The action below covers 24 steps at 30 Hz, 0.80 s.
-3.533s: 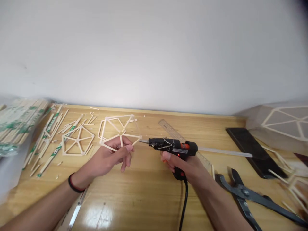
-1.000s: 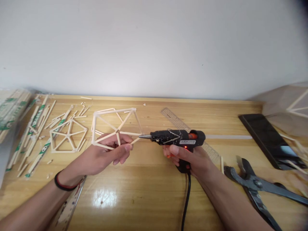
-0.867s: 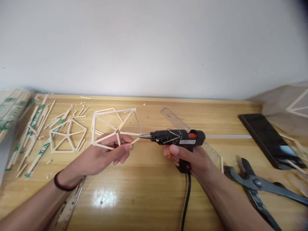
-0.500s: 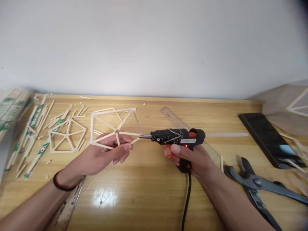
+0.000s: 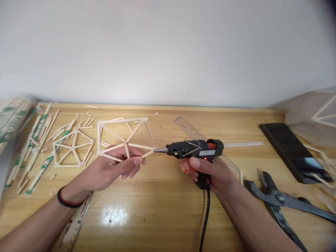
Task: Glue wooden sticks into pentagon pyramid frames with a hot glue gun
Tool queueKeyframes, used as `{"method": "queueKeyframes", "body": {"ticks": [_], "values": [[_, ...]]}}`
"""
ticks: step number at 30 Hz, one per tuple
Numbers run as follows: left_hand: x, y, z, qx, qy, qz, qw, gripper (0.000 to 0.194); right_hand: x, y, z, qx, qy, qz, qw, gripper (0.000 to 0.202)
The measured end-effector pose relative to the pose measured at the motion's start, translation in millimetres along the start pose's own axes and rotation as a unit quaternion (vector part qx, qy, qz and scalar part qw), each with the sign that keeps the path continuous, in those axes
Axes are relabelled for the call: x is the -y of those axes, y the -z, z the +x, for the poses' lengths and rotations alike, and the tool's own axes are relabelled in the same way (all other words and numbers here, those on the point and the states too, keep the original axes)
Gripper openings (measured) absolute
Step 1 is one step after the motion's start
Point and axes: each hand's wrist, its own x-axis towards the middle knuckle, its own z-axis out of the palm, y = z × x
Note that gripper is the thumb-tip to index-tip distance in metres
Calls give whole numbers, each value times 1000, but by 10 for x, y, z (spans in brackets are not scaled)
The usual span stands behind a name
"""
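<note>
1. Head view (the only one, with clock positions counted from its middle): two bare hands meet over a wooden table (image 5: pixel 149 213) set against a pale wall (image 5: pixel 168 52).
2. At eight o'clock, the left hand (image 5: pixel 115 168) pinches a spoked frame of thin wooden sticks (image 5: pixel 126 144) between thumb and fingers. The frame is held above the table, tilted, and reaches up past the hand towards nine o'clock.
3. At four o'clock, the right hand (image 5: pixel 214 171) is wrapped around the handle of a black glue gun (image 5: pixel 193 148). A small red light glows on its side; a clear glue stick (image 5: pixel 245 144) pokes out towards three o'clock, and a black cord (image 5: pixel 205 220) hangs towards six.
4. The metal nozzle (image 5: pixel 161 150) points towards nine o'clock — its tip appears to touch the frame's right-hand corner.
5. Near nine o'clock, a second spoked frame (image 5: pixel 73 148) lies flat, with loose sticks (image 5: pixel 47 131) beside it.
6. Just right of the middle, a see-through ruler (image 5: pixel 190 127) runs beneath the gun.
7. At three o'clock lies a black phone (image 5: pixel 291 150); at four, metal cutters (image 5: pixel 279 198).
</note>
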Motion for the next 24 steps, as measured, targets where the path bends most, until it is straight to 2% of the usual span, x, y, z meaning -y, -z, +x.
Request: {"method": "queueKeyframes", "body": {"ticks": [8,15,21,24], "values": [[33,10,-6,-13,-7,-42,999,26,13,3,-3,-16,-22,13,1000,50],[66,13,-6,-16,0,-68,998,27,57,-47,4,-29,16,43,999,51],[59,13,1,-6,8,-58,998,25,-19,-44,-7,-45,14,-15,999,52],[47,11,2,-5,11,-56,998,24,-47,-29,-7,-34,14,-38,999,54]]}}
